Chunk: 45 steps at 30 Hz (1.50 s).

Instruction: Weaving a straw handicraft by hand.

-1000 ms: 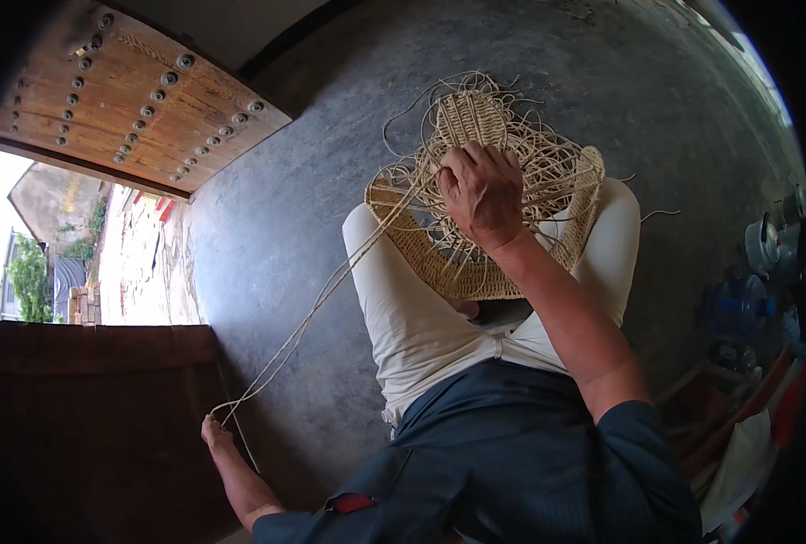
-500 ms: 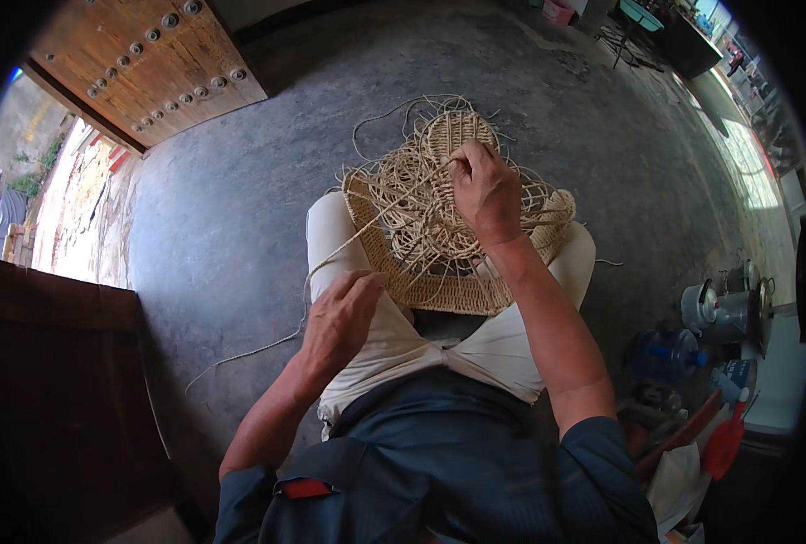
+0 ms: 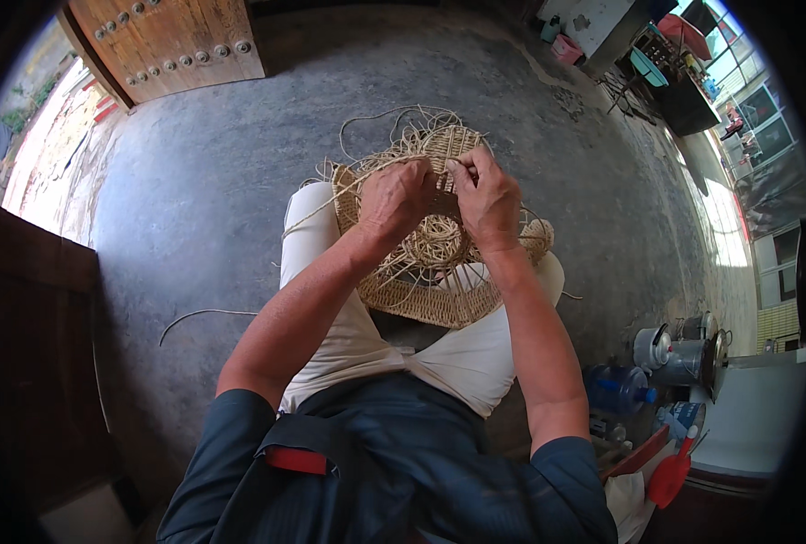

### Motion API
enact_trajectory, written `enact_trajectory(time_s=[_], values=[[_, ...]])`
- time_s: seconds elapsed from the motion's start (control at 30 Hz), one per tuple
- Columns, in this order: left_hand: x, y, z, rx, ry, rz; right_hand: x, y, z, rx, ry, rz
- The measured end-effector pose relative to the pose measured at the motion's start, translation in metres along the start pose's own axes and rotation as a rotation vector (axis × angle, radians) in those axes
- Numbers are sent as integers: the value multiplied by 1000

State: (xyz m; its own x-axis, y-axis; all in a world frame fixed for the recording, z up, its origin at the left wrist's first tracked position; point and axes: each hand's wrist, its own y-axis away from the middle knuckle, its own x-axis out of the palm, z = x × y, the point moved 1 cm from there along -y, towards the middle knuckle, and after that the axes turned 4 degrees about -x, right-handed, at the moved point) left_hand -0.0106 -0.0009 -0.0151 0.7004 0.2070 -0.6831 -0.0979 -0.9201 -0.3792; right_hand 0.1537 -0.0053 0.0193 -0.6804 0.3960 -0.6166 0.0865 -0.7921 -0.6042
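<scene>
Both bare forearms reach forward and converge between the spread knees. The left forearm [image 3: 299,304] slants steeply inward from its elbow, while the right forearm [image 3: 546,358] runs straighter, leaning slightly inward. At the far edge of the lap, the left hand [image 3: 394,198] has its back up and its fingers curled in; the right hand [image 3: 489,199], also back up, brings thumb and forefinger together in a pinch. The two hands face each other closely, just apart.
</scene>
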Motion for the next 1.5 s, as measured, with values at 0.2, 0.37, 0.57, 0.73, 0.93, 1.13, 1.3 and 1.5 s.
enact_trajectory(time_s=[0.2,0.37,0.57,0.73,0.93,1.13,1.3,1.5], values=[[7,2,-15,-160,-13,-27,6,-16,7,-73,33,31],[3,6,-10,-192,255,79,2,-12,12,-14,-17,94],[-8,10,-17,-239,441,174,-2,3,-1,-116,46,88],[8,13,-4,-294,652,254,-6,7,5,-117,57,115],[20,27,-19,-381,938,159,-10,9,6,4,17,120],[16,22,-14,-335,905,196,-12,8,10,14,11,111],[9,20,-11,-400,806,319,-12,12,19,86,64,103],[10,24,-13,-366,1052,268,-7,16,24,157,63,68]])
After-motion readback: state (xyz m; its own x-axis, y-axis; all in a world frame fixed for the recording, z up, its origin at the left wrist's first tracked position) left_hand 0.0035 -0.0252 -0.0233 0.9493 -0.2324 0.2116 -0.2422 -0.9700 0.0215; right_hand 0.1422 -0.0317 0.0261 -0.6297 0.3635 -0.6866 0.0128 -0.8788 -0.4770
